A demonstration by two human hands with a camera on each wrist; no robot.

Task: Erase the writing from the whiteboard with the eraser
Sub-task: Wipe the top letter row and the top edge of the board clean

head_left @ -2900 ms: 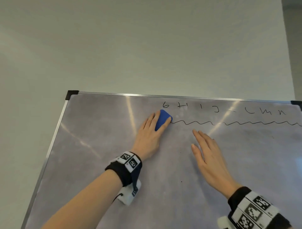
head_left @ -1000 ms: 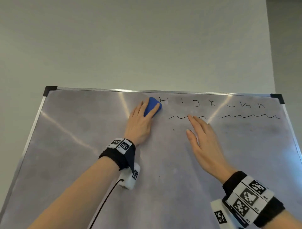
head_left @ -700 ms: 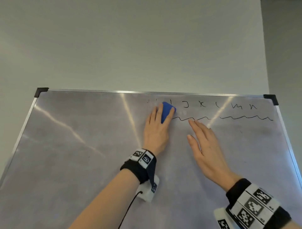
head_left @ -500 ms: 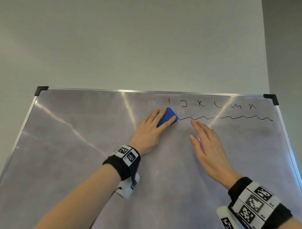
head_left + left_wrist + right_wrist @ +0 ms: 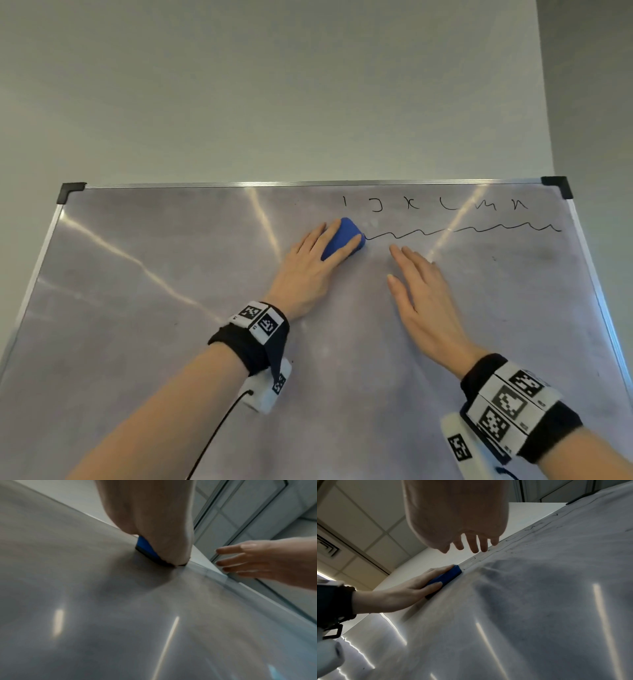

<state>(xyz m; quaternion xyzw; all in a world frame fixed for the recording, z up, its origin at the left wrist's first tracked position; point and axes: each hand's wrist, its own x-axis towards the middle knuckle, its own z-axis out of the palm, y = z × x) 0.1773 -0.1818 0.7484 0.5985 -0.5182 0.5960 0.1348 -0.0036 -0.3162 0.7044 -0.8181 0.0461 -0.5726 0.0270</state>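
The whiteboard [image 5: 137, 342] fills the lower half of the head view. Black letters [image 5: 411, 204] run along its top right, with a wavy black line [image 5: 479, 229] under them. My left hand [image 5: 308, 270] grips the blue eraser [image 5: 342, 236] between fingers and thumb and presses it to the board at the wavy line's left end. The right wrist view shows the eraser [image 5: 447, 576] flat against the board. My right hand [image 5: 421, 294] lies flat on the board just below the line, fingers straight.
The board's metal frame with black corner caps [image 5: 556, 185] borders the writing at the top right. Above is a plain wall [image 5: 308, 85]. A black cable [image 5: 219, 435] hangs from my left wrist camera.
The left hand has wiped rightward with the eraser: the first letters and the wavy line's left part are gone. In the last half second the eraser stays at the line's left end; the right hand has barely moved.
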